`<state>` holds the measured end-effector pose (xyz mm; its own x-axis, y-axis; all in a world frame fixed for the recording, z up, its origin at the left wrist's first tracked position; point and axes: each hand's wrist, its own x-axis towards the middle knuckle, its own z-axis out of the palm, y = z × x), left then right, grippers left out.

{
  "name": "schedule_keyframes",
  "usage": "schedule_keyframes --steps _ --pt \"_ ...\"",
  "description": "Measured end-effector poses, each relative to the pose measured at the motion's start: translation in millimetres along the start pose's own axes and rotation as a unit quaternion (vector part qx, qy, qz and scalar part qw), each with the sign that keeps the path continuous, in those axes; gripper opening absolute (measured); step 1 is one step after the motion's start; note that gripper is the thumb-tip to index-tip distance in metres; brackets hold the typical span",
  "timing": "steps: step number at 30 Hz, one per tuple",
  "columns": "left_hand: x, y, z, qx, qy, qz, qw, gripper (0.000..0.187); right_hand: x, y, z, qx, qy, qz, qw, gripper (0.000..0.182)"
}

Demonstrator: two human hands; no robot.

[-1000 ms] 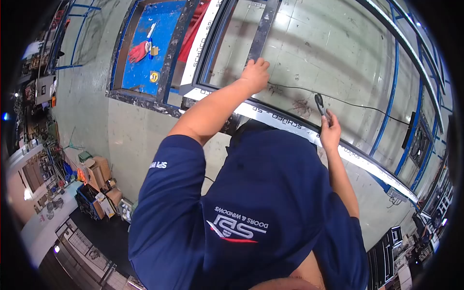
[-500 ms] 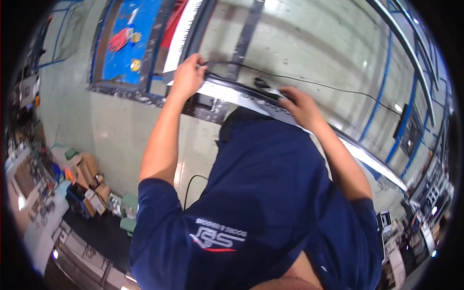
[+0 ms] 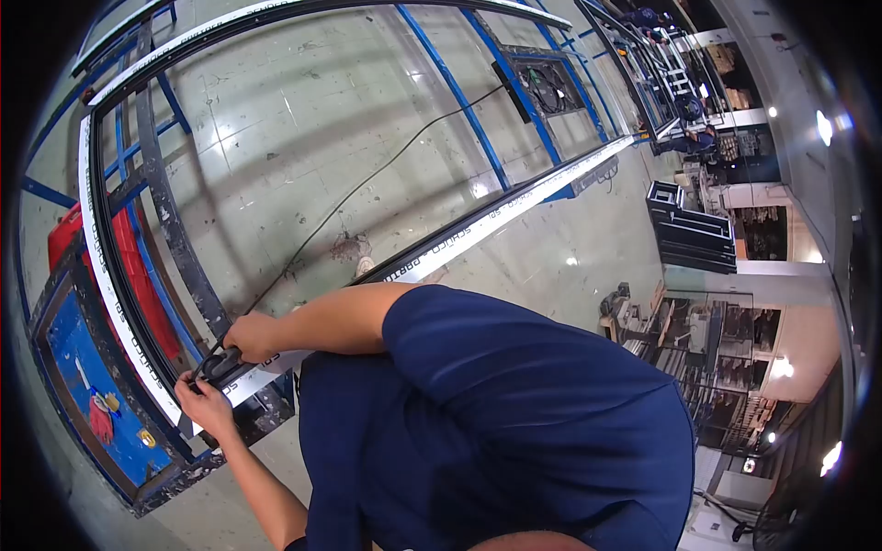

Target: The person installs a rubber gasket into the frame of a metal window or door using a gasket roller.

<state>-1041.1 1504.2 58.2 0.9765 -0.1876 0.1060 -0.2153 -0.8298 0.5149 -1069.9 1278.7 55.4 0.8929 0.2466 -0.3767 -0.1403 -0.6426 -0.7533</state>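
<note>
Here, at the lower left of the frame, your right hand is closed around a black tool pressed onto the corner of the window frame; your left hand grips the frame edge just below it, fingers curled; a thin black cord runs from that corner toward the upper right across the floor; a blue table sits beside the corner.
</note>
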Motion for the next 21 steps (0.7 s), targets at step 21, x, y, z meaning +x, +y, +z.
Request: schedule_keyframes --steps 21 --pt "1 13 14 0.007 0.083 -0.050 0.995 0.021 24 -4 -12 -0.031 -0.070 0.165 0.983 0.032"
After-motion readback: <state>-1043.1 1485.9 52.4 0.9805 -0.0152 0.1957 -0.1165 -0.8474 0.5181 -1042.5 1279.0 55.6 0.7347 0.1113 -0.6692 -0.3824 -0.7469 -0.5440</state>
